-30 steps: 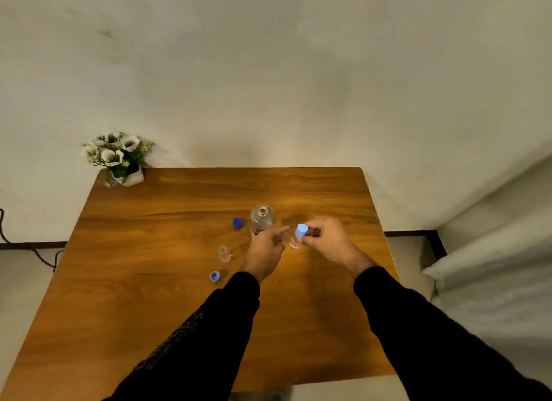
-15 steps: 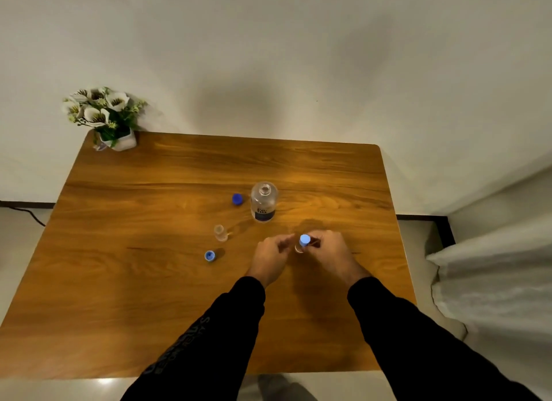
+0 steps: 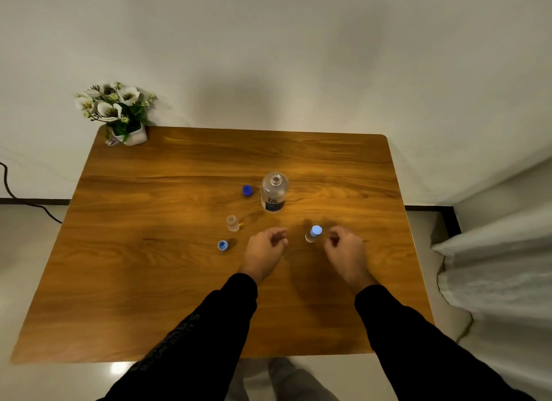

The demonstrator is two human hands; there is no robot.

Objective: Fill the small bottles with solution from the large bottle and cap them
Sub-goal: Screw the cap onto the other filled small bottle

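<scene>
Right hand (image 3: 343, 246) beside capped small bottle (image 3: 313, 234); large bottle (image 3: 274, 192) uncapped.

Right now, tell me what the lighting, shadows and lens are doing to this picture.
Head view: dim, warm light; a bright sheen on the table around the large bottle; soft shadows under the left hand and right hand, and a broad one on the wall. Wide-angle bending curves the table's edges. The uncapped small bottle is faint, its fill level unreadable.
</scene>
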